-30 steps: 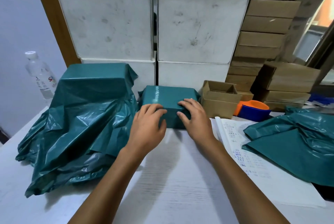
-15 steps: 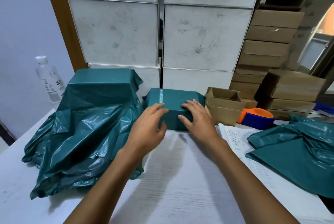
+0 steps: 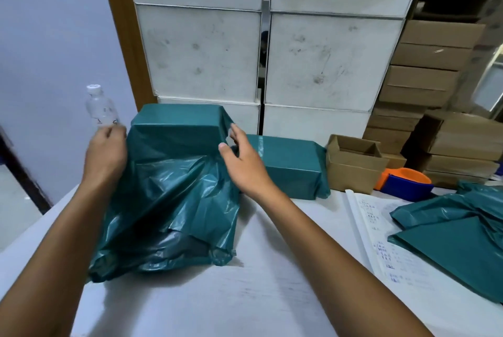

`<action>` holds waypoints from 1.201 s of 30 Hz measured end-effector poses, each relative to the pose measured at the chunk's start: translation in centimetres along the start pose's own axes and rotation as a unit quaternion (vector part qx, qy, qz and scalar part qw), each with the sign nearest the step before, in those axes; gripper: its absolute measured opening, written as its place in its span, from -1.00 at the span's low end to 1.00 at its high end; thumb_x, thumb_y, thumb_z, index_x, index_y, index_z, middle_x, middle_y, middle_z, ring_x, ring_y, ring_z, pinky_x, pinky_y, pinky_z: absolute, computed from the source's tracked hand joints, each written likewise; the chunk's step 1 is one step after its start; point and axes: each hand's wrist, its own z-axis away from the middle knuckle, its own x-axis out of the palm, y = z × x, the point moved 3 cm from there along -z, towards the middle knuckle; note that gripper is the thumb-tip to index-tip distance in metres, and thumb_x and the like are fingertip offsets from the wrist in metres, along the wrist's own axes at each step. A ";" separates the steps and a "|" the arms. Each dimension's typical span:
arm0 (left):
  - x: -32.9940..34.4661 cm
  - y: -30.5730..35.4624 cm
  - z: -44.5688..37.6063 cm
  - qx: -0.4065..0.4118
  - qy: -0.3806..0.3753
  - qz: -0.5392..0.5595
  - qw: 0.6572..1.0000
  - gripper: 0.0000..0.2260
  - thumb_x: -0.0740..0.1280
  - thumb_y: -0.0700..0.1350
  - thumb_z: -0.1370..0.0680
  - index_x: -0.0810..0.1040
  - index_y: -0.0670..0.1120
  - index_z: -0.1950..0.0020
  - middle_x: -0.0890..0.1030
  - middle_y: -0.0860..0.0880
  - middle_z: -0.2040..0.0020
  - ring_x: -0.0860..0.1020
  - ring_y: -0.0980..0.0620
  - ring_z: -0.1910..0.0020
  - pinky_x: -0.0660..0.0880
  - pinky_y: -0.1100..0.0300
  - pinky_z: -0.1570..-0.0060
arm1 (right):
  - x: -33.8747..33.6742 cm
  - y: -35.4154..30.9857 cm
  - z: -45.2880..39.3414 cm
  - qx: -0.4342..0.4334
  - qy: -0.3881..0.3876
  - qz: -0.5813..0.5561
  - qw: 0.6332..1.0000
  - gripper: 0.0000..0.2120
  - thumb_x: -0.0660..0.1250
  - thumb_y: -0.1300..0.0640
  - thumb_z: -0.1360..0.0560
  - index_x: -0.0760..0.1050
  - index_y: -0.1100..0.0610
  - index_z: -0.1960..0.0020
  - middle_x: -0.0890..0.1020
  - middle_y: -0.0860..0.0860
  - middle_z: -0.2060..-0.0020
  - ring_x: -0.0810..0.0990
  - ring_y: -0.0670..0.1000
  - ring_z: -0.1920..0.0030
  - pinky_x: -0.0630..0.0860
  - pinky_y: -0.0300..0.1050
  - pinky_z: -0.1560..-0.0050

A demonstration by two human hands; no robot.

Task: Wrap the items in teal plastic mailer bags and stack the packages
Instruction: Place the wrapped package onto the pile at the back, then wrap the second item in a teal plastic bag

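Note:
A finished teal package (image 3: 291,165) lies on the white table (image 3: 245,296), taped and tight, right of centre at the back. Left of it a box stands inside a loose teal mailer bag (image 3: 174,173) whose slack plastic spills toward me. My left hand (image 3: 104,151) is at the bag's left upper corner, fingers curled beside the plastic. My right hand (image 3: 242,159) is at the bag's right upper corner, fingers spread, between the bagged box and the finished package. Whether either hand grips the plastic is unclear.
A clear water bottle (image 3: 100,108) stands behind my left hand. An open cardboard box (image 3: 353,165) and an orange-blue tape dispenser (image 3: 405,181) sit to the right. A written notebook (image 3: 381,241) and more teal bags (image 3: 462,236) lie at right. Stacked white boxes (image 3: 326,64) and brown cartons (image 3: 427,75) form the back.
Both hands left the small finished package and moved left to the upper corners of the loose bagged box. The view shifted left and closer.

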 end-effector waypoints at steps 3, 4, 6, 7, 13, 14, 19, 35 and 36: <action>0.5 0.1 0.8 0.003 -0.045 -0.014 0.999 -0.68 0.14 0.05 -0.69 0.63 -0.05 -0.21 0.58 -0.21 -0.34 0.45 -0.08 -0.13 0.32 0.07 -0.12 | 2.1 -0.9 -1.2 0.043 -0.034 -0.048 0.997 -0.41 0.20 -0.15 -0.70 0.17 -0.16 -0.69 0.30 -0.08 -0.65 0.28 -0.01 -0.62 0.22 0.05 -0.61; 0.4 0.1 1.0 0.011 -0.049 -0.017 0.999 -0.69 0.16 0.08 -0.68 0.63 -0.01 -0.20 0.58 -0.18 -0.32 0.46 -0.09 -0.15 0.33 0.05 -0.14 | 2.2 -1.1 -1.5 0.049 -0.027 -0.063 0.996 -0.43 0.20 -0.15 -0.69 0.20 -0.16 -0.68 0.32 -0.09 -0.64 0.28 -0.01 -0.62 0.23 0.07 -0.61; -0.1 0.3 1.3 0.028 -0.042 -0.015 0.999 -0.64 0.17 0.13 -0.67 0.65 -0.01 -0.24 0.60 -0.13 -0.25 0.50 -0.12 -0.16 0.37 0.03 -0.15 | 2.3 -1.4 -1.6 0.043 -0.003 -0.075 0.996 -0.46 0.21 -0.13 -0.68 0.28 -0.14 -0.65 0.38 -0.09 -0.61 0.33 -0.02 -0.60 0.27 0.10 -0.61; -0.5 0.7 1.6 0.041 -0.039 -0.012 0.998 -0.63 0.18 0.14 -0.68 0.66 -0.01 -0.27 0.61 -0.10 -0.21 0.52 -0.12 -0.16 0.39 0.03 -0.15 | 2.1 -1.6 -1.4 0.036 0.011 -0.080 0.996 -0.48 0.22 -0.11 -0.68 0.31 -0.13 -0.63 0.41 -0.10 -0.60 0.35 -0.04 -0.58 0.29 0.10 -0.60; -3.1 5.0 6.1 0.155 -0.036 0.034 0.987 -0.65 0.21 0.08 -0.71 0.64 0.01 -0.39 0.65 0.07 -0.23 0.57 0.05 -0.25 0.45 0.14 -0.22 | -2.3 -4.9 3.4 -0.027 0.102 -0.130 0.986 -0.55 0.27 0.03 -0.72 0.39 -0.06 -0.60 0.45 -0.21 -0.51 0.40 -0.22 -0.48 0.30 -0.19 -0.54; -3.4 5.5 7.5 0.174 -0.042 0.039 0.983 -0.64 0.22 0.08 -0.71 0.62 0.02 -0.42 0.65 0.10 -0.28 0.56 0.11 -0.27 0.45 0.21 -0.25 | -3.7 -5.2 4.9 -0.032 0.123 -0.137 0.982 -0.57 0.28 0.03 -0.72 0.42 -0.05 -0.59 0.47 -0.24 -0.48 0.42 -0.25 -0.45 0.32 -0.22 -0.52; -1.1 5.1 15.3 0.240 -0.136 0.040 0.960 -0.58 0.25 0.16 -0.62 0.58 0.11 -0.45 0.61 0.26 -0.30 0.55 0.42 -0.19 0.39 0.50 -0.18 | -10.4 -2.6 12.7 0.009 0.206 -0.190 0.960 -0.66 0.31 0.09 -0.71 0.57 -0.03 -0.47 0.64 -0.22 -0.34 0.58 -0.27 -0.34 0.48 -0.19 -0.41; 11.4 -4.7 19.2 0.180 -0.380 0.005 0.907 -0.37 0.31 -0.14 -0.61 0.29 0.33 -0.61 0.41 0.32 -0.55 0.36 0.25 -0.55 0.38 -0.07 -0.54 | -12.1 11.4 16.5 0.130 0.193 -0.077 0.969 -0.69 0.28 0.19 -0.71 0.50 -0.07 -0.41 0.60 -0.29 -0.22 0.55 -0.41 -0.18 0.49 -0.20 -0.37; 11.7 -5.1 18.7 0.186 -0.384 0.003 0.905 -0.37 0.32 -0.13 -0.62 0.27 0.31 -0.63 0.39 0.31 -0.57 0.34 0.24 -0.57 0.38 -0.09 -0.54 | -12.2 11.4 16.4 0.131 0.188 -0.080 0.970 -0.70 0.28 0.19 -0.72 0.50 -0.05 -0.40 0.60 -0.30 -0.21 0.54 -0.38 -0.20 0.49 -0.15 -0.39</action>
